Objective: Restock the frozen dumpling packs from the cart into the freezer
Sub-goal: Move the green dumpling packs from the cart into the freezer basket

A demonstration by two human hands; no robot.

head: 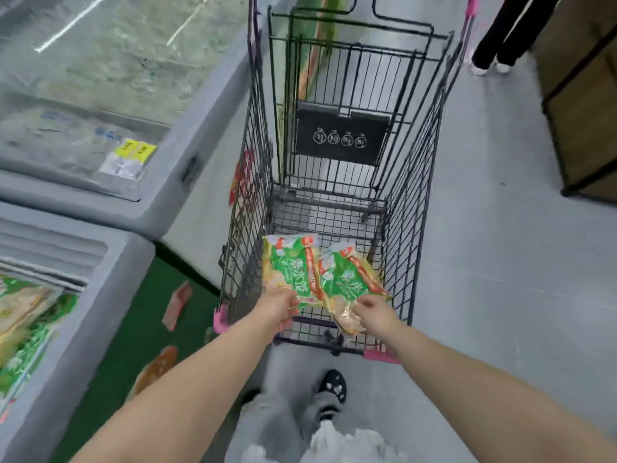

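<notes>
Two green and yellow dumpling packs sit low in the black wire cart (pixel 417 208), side by side. My left hand (pixel 278 310) grips the near edge of the left pack (pixel 290 265). My right hand (pixel 375 312) pinches the near end of the right pack (pixel 350 279), which is tilted up over the cart's front rim. The open freezer (pixel 110 272) stands at the lower left, with several similar green packs (pixel 26 325) inside it.
A second chest freezer (pixel 187 128) with a glass lid runs along the upper left. Another person's legs (pixel 504 35) stand at the top right beside a brown shelf unit (pixel 584 105). Printed stickers mark the green floor strip (pixel 133 329) by the freezer.
</notes>
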